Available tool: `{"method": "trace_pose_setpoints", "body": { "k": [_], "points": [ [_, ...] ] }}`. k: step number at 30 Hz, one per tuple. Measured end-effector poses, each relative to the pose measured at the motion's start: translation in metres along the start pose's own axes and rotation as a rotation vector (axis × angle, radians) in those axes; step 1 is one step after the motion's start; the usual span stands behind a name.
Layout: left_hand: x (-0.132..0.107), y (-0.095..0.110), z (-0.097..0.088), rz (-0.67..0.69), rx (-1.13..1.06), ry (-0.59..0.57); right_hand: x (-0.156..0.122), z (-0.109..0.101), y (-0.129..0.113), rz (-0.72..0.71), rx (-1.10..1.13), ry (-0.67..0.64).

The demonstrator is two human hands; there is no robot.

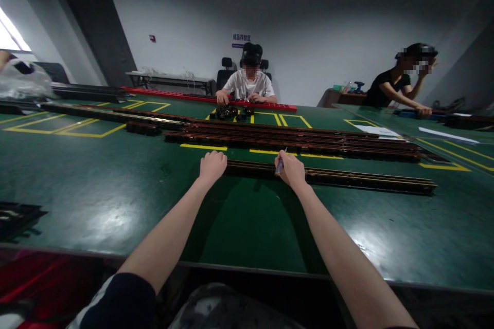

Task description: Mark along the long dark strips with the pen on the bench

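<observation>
Head view: from close above the near edge of the table (116, 175), facing forward and down, toward the wall (185, 25).

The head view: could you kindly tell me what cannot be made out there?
In the head view:
Near rail: left end hidden behind the left hand.
Slim tool: too small to identify, partly covered by the right hand.
Dark parts, lower left: cut off by the picture's edge.

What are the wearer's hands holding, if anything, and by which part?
Right hand: a slim pen-like tool, by its body. Left hand: at the left end of the near dark rail; grip unclear.
</observation>
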State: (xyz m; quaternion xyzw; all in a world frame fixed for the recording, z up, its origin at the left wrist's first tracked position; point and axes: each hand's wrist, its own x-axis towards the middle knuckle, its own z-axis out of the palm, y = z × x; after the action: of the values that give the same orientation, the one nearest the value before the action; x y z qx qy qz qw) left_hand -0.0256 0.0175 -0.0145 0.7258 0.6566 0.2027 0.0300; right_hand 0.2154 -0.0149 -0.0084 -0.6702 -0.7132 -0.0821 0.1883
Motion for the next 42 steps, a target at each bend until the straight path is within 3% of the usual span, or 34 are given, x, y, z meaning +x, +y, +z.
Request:
{"method": "trace_pose_setpoints", "body": {
  "k": [26,42],
  "points": [
    [0.0002,-0.0009,0.0006,0.008,0.0,0.029,0.001,0.0008,-0.0001,0.013,-0.023,-0.013],
    [-0.0008,-0.0002,-0.0017,-0.005,-0.03,-0.014,0.0004,-0.0001,-0.0009,0.012,0.0,-0.006]
  ]
}}
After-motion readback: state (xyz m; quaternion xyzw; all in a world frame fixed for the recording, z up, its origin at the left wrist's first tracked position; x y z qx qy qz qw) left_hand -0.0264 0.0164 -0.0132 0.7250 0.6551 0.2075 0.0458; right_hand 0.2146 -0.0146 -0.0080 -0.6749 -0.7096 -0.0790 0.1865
